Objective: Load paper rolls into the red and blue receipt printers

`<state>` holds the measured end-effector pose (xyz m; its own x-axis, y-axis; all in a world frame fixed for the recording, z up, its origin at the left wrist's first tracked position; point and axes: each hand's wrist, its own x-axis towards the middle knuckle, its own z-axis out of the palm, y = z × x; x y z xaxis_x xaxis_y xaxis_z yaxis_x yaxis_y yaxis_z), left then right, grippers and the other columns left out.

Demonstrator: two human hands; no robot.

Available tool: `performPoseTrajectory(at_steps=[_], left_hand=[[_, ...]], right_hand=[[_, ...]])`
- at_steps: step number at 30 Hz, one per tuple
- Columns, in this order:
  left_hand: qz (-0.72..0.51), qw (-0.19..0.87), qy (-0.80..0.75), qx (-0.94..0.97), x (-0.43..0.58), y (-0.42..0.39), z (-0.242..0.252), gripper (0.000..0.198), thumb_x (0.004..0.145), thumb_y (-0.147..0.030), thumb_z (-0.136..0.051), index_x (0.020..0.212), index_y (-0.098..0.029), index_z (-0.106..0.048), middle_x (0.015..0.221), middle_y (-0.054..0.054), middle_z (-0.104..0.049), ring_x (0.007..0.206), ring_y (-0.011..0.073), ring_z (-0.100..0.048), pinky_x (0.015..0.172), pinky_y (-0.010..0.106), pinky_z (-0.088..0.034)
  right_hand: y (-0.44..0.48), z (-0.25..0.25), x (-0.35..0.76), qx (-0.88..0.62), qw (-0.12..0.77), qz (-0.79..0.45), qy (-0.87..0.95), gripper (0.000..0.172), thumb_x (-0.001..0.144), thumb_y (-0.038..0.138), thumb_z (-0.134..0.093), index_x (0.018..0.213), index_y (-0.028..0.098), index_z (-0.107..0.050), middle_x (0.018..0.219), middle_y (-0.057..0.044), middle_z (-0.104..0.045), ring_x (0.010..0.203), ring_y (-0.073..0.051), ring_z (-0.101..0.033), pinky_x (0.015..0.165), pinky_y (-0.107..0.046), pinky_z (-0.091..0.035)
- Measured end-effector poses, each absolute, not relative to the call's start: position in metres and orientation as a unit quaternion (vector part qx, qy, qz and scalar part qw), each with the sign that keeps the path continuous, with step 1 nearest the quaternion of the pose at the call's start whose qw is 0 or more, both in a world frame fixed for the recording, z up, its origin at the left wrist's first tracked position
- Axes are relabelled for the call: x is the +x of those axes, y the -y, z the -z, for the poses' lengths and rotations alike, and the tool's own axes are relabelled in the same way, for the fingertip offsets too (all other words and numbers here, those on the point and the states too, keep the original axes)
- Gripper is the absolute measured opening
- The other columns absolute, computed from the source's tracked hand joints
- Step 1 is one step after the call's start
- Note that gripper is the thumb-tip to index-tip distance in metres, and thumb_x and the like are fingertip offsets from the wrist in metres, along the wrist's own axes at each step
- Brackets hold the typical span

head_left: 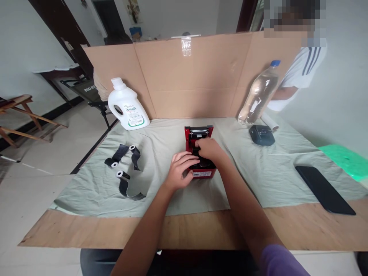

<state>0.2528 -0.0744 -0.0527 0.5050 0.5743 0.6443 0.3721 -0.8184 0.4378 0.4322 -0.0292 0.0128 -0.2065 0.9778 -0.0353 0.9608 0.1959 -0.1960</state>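
A small red and black printer-like machine (202, 173) stands in the middle of the cloth with its lid (199, 133) tilted up at the back. My left hand (180, 168) rests against its left side, fingers stretched over the edge and holding nothing. Inside the machine, my right hand (211, 149) has its fingers curled together; whatever they pinch is hidden. To the left lie three loose black ribbon rolls with white cores: one roll (116, 156) partly unwound, a second roll (135, 156) beside it, and a third (126, 186) trailing a curled strip nearer me.
A white detergent bottle (129, 107) stands back left. A clear blue-capped bottle (260, 94) leans at the back right, near a black device (262, 135) and a white paper roll (270, 122). A phone (324, 189) lies right. Behind the cardboard screen (189, 80) is a person (307, 69).
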Motion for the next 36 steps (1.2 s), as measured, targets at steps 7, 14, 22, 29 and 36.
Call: performPoseTrajectory(at_steps=[7,14,22,29,36], left_hand=[[-0.410,0.084,-0.284,0.863,0.262,0.078,0.057,0.026,0.084,-0.026,-0.064,0.109,-0.028,-0.071,0.120,0.004,-0.071,0.121,0.0255,-0.057,0.105,0.046,-0.043],[-0.467,0.101,-0.257,0.840,0.269,0.080,0.061,0.011,0.090,-0.020,-0.061,0.091,-0.025,-0.071,0.106,0.003,-0.073,0.103,0.0195,-0.063,0.094,0.040,-0.045],[-0.489,0.074,-0.270,0.826,0.273,0.083,0.061,0.013,0.088,-0.023,-0.065,0.094,-0.029,-0.076,0.094,0.001,-0.075,0.097,0.0201,-0.058,0.095,0.042,-0.040],[-0.535,0.106,-0.277,0.791,0.274,0.088,0.064,0.015,0.089,-0.024,-0.061,0.086,-0.028,-0.076,0.094,0.004,-0.073,0.097,0.0212,-0.059,0.090,0.041,-0.044],[-0.527,0.171,-0.306,0.774,0.265,0.077,0.065,0.053,0.087,-0.029,-0.055,0.139,-0.022,-0.051,0.126,0.011,-0.065,0.121,0.0282,-0.052,0.105,0.047,-0.039]], right_hand=[[0.036,-0.029,0.448,-0.592,0.107,-0.177,0.779,0.019,0.077,0.019,-0.064,0.094,0.023,-0.073,0.101,-0.007,-0.074,0.102,-0.029,-0.061,0.085,-0.038,-0.044],[0.020,-0.029,0.482,-0.649,0.489,-0.102,0.574,0.026,0.084,0.043,-0.059,0.076,0.019,-0.064,0.078,-0.003,-0.067,0.071,-0.017,-0.056,0.070,-0.032,-0.043],[0.008,0.021,0.471,-0.533,0.628,-0.256,0.506,0.026,0.080,0.046,-0.059,0.074,0.020,-0.060,0.077,0.000,-0.062,0.079,-0.017,-0.057,0.079,-0.034,-0.048],[0.060,0.063,0.482,-0.537,0.612,-0.313,0.489,0.058,0.069,0.029,-0.061,0.127,0.032,-0.056,0.146,-0.004,-0.046,0.128,-0.027,-0.049,0.101,-0.045,-0.046],[0.064,0.082,0.470,-0.490,0.656,-0.430,0.380,0.058,0.071,0.032,-0.060,0.128,0.027,-0.056,0.141,-0.006,-0.055,0.132,-0.028,-0.050,0.112,-0.046,-0.039]])
